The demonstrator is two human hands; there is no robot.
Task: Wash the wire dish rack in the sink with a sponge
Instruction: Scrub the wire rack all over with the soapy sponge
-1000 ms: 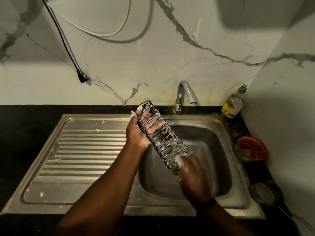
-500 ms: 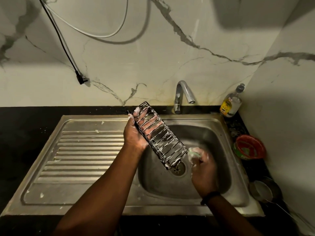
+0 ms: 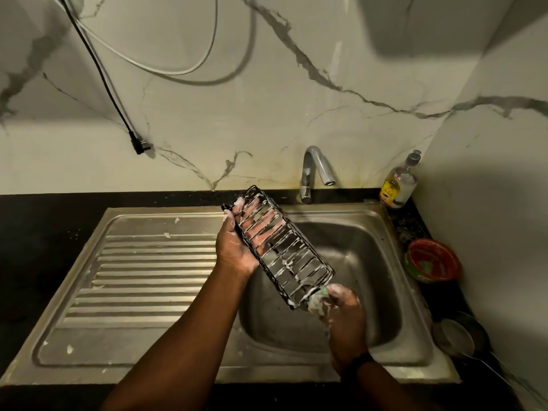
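Dim, warm light from above; heavy shadow on the upper right wall [image 3: 444, 25]; wide-angle bending at edges.

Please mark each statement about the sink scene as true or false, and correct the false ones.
1. The left hand holds the wire rack above the sink. True.
2. The right hand presses a sponge at the rack's lower end. True.
3. Water is running from the tap. False: no stream is visible.
4. The soap bottle stands on the drainboard. False: it stands in the corner behind the basin.
5. The rack carries white foam. True.
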